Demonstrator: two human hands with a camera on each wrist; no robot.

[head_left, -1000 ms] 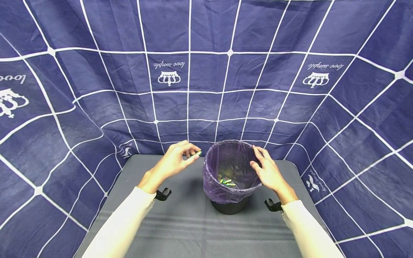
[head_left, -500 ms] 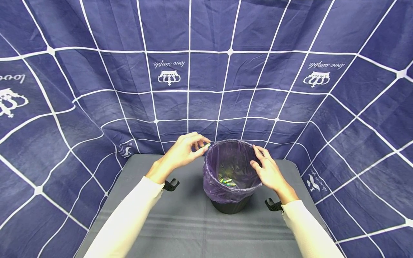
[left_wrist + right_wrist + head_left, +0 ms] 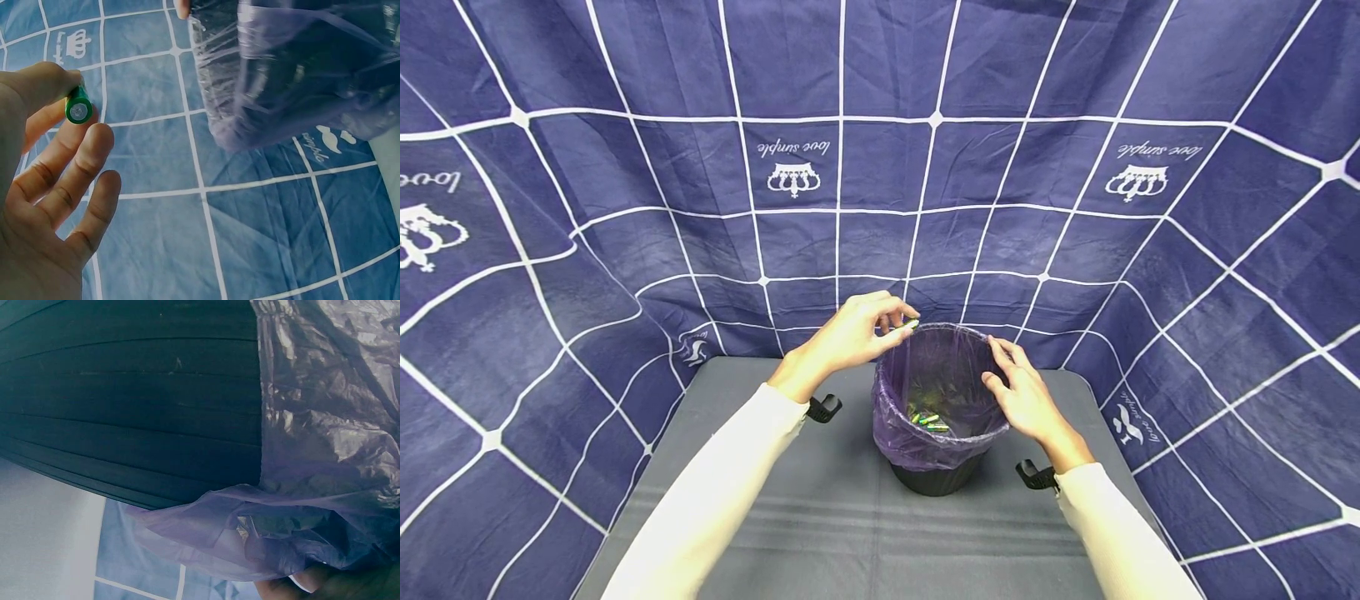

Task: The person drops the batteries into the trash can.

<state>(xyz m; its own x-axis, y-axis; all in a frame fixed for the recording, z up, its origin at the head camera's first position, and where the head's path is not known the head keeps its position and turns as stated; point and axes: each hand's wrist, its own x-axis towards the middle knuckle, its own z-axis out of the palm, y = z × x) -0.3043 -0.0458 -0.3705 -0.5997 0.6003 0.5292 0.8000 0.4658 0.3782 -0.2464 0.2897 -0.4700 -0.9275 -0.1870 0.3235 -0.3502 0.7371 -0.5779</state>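
Observation:
In the head view my left hand [image 3: 853, 335] is above the back left of the bin's mouth. Between thumb and forefinger it pinches a small green battery [image 3: 79, 111], its flat metal end facing the left wrist camera; the other fingers are loosely bent. My right hand [image 3: 1028, 404] grips the right rim of the black trash bin [image 3: 934, 481], thumb on the inner side and fingers along the outside. A thin purple bag [image 3: 910, 443] lines the bin and folds over its rim. Several green-and-gold batteries [image 3: 929, 422] lie at the bottom inside the bag.
The bin stands on a grey-covered table [image 3: 820, 525]. Dark blue cloth [image 3: 880, 167] with white grid lines hangs at the back and both sides. A black wrist mount [image 3: 826, 408] sticks out below the left hand, another mount [image 3: 1034, 476] below the right.
My left hand has moved right and slightly up with the battery, from left of the bin to over its rim. The right hand and the bin have stayed in place.

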